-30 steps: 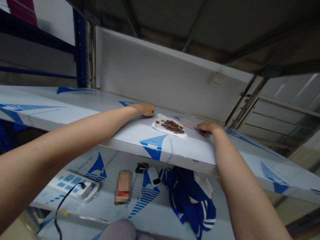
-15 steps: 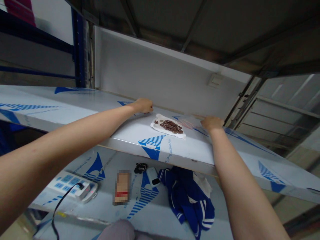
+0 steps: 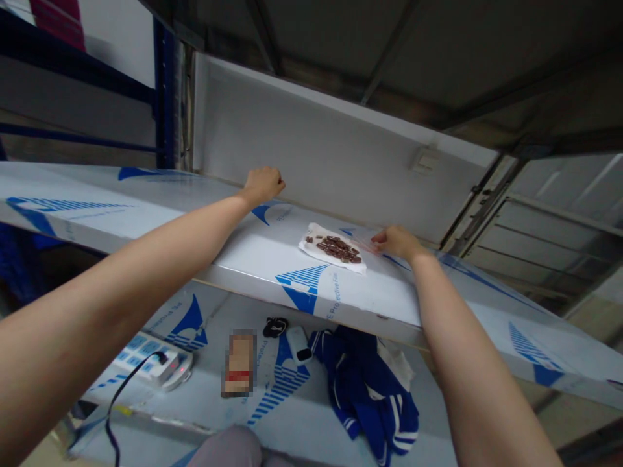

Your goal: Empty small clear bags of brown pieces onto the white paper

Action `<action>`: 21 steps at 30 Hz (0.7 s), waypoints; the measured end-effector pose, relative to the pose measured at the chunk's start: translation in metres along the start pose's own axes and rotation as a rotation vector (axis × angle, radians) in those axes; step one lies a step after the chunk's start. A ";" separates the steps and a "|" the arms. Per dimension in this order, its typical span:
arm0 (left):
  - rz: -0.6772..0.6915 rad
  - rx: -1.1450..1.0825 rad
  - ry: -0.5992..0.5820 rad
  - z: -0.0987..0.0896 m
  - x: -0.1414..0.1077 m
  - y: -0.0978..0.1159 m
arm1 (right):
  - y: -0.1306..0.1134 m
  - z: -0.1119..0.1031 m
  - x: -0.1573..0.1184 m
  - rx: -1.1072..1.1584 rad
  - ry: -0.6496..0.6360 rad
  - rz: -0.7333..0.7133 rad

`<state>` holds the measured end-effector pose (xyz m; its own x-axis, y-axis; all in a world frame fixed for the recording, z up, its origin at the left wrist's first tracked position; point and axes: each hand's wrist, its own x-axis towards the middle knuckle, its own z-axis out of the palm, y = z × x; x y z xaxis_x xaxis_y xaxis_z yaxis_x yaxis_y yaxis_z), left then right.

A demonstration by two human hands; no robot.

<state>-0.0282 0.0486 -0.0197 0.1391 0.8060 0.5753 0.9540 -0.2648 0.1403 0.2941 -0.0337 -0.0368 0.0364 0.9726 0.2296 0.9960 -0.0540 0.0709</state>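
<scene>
Small dark brown pieces (image 3: 335, 248), several of them capsule-like in shape, lie heaped on a white tissue (image 3: 311, 244) on the upper shelf. My left hand (image 3: 264, 184) is raised over the shelf behind and left of the tissue, its fingers curled closed; whatever may be inside the fist is hidden. To the right of the tissue, my right hand (image 3: 402, 242) is low over the shelf with thumb and fingers together at a thin clear plastic bag (image 3: 366, 244). The bag is faint and partly covered by that hand.
The film-covered upper shelf (image 3: 253, 263) runs across in front of a wall. On the lower level lie a power strip (image 3: 168, 366) with a black cable, a small white device (image 3: 298, 344), a black item (image 3: 275, 327) and a blue-and-white garment (image 3: 363, 383). A dark shelf hangs overhead.
My left hand has lifted up and left, away from the tissue. My right hand has shifted slightly left and turned, showing its fingers. Less of the clear bag shows.
</scene>
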 end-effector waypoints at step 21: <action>0.472 -0.779 -0.310 0.007 -0.026 0.067 | -0.045 -0.027 -0.010 0.328 0.692 -0.140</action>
<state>0.0345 0.0134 -0.0314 0.6339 0.6010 0.4867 0.3534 -0.7849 0.5089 0.2463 -0.0474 -0.0167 -0.0436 0.5967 0.8013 0.9647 0.2337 -0.1215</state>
